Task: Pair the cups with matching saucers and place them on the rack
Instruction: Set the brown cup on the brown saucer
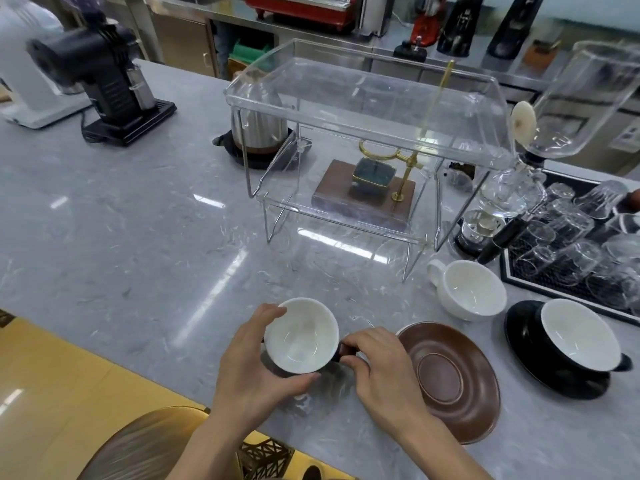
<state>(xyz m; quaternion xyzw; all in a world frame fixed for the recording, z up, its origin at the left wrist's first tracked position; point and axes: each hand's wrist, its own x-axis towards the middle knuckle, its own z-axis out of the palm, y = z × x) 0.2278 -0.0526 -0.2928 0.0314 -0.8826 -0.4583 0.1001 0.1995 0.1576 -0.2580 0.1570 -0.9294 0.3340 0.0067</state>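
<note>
A brown cup (300,336) with a white inside is held just above the grey counter near its front edge. My left hand (249,362) wraps its left side. My right hand (381,368) pinches its brown handle. Just to the right lies a bare brown saucer (450,379). A white cup (467,294) stands alone behind it, no white saucer visible. At the far right a black cup (581,336) sits on a black saucer (526,344). The clear two-tier rack (367,98) stands behind, both tiers bare.
A wooden-based brass stand (367,195) shows behind the rack's lower tier. A glass siphon brewer (512,188) and a black mat with several upturned glasses (568,251) are at right. A kettle (258,126) and a black grinder (114,84) stand at the back left.
</note>
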